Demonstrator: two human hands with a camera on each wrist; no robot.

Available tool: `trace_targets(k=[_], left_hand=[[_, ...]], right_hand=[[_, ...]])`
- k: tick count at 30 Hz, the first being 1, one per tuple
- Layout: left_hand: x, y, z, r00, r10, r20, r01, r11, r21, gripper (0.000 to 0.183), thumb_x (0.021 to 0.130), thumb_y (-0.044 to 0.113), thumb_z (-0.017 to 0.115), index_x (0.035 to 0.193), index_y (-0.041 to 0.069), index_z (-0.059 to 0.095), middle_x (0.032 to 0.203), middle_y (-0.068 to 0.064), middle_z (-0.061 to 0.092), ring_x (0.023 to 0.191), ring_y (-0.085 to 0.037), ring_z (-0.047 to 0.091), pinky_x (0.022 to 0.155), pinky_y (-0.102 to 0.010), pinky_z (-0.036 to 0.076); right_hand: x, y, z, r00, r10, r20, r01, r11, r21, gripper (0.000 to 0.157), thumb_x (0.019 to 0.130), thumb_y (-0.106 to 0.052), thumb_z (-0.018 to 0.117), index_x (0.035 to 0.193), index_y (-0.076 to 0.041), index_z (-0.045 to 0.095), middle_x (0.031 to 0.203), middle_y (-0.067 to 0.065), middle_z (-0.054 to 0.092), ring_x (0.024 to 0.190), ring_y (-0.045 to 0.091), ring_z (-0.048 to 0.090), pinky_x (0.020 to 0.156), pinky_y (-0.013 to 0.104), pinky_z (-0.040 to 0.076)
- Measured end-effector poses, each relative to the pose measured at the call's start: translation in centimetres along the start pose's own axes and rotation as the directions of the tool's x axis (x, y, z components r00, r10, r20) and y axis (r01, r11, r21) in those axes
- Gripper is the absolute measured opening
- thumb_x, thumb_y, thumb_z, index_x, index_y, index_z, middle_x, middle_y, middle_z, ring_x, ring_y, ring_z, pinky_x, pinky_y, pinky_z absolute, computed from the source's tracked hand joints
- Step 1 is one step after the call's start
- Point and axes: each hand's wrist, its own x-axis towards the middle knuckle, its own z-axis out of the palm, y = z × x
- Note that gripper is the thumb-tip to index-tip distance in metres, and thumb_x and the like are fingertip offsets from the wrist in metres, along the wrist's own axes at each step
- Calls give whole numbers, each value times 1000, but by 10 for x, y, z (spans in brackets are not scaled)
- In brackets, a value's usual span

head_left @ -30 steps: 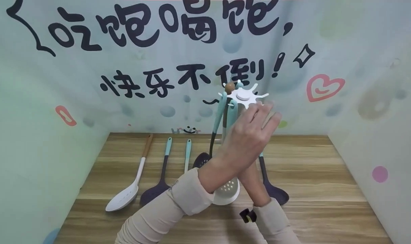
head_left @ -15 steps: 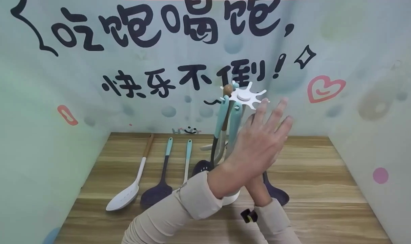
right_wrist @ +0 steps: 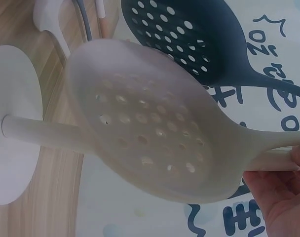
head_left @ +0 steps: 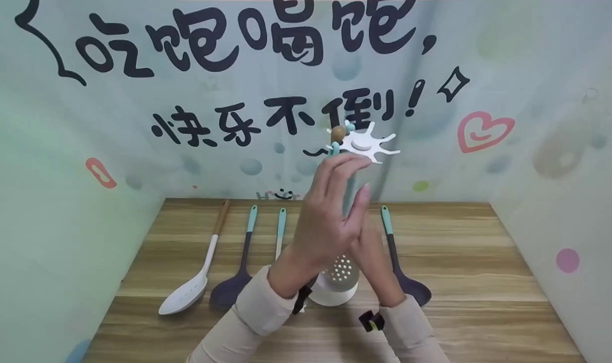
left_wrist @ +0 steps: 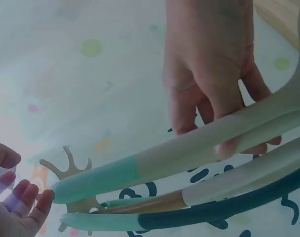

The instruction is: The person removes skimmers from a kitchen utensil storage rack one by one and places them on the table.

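In the head view a white utensil stand with a spoked top (head_left: 362, 144) rises from its round base (head_left: 333, 298). My right hand (head_left: 374, 262) grips its pole behind a beige skimmer (right_wrist: 150, 123). That skimmer hangs head down, its turquoise handle (left_wrist: 98, 178) reaching the spokes. My left hand (head_left: 323, 217) is raised in front of the handles with fingers loosely bent and thumb apart. In the left wrist view its fingertips (left_wrist: 39, 210) are right at the handle's end. A dark skimmer (right_wrist: 189, 44) and a wooden-handled utensil (left_wrist: 145, 202) hang beside it.
Left on the wooden table (head_left: 487, 282) lie a white slotted spoon (head_left: 184, 295), a dark utensil (head_left: 230, 287) and a white-shafted one (head_left: 281, 224). A dark ladle (head_left: 411, 290) lies to the right. A printed cloth wall (head_left: 210, 166) stands behind.
My left hand has swung from the stand's right side leftward, now in front of the hanging handles. The spoked top has turned slightly. My right hand stays low at the pole.
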Motion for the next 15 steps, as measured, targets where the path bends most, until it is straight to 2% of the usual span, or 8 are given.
trace_targets(k=[1, 5, 9, 11, 15], left_hand=[[-3, -2, -1, 1000, -10, -18, 10, 1000, -19, 29, 89, 5, 55, 117, 0, 51, 118, -13, 51, 114, -21, 47, 101, -26, 40], [-14, -7, -1, 996, -72, -51, 67, 994, -86, 33, 87, 3, 57, 118, 0, 47, 119, -14, 47, 111, -21, 47, 95, -28, 45], [-26, -13, 3, 982, -191, -13, 188, 973, -136, 39, 87, 1, 56, 123, 0, 42, 121, -13, 44, 109, -20, 49, 91, -25, 47], [-32, -15, 4, 973, -229, 9, 229, 965, -131, 41, 88, 2, 56, 126, -1, 40, 123, -14, 43, 111, -20, 49, 93, -24, 46], [-41, -16, 7, 964, -261, 50, 265, 961, -79, 45, 91, 4, 54, 132, -1, 36, 130, -15, 42, 120, -21, 49, 98, -24, 44]], right_hand=[[-1, -29, -15, 1000, 10, -3, -10, 999, 52, 27, 92, -9, 53, 117, 0, 49, 100, 15, 59, 92, 27, 58, 80, 42, 50], [3, -28, -12, 999, -29, -44, 35, 991, 127, 34, 92, -7, 55, 124, -3, 44, 106, 16, 59, 98, 27, 61, 81, 42, 54], [5, -28, -10, 998, -38, -52, 47, 983, 177, 31, 93, -7, 53, 123, -6, 44, 112, 14, 58, 102, 25, 61, 84, 39, 53], [6, -28, -10, 998, -41, -51, 50, 982, 183, 30, 94, -6, 52, 123, -7, 44, 113, 14, 59, 103, 25, 61, 84, 37, 53], [6, -28, -10, 998, -40, -47, 48, 981, 189, 29, 94, -6, 51, 122, -6, 45, 112, 14, 60, 104, 24, 61, 84, 36, 53]])
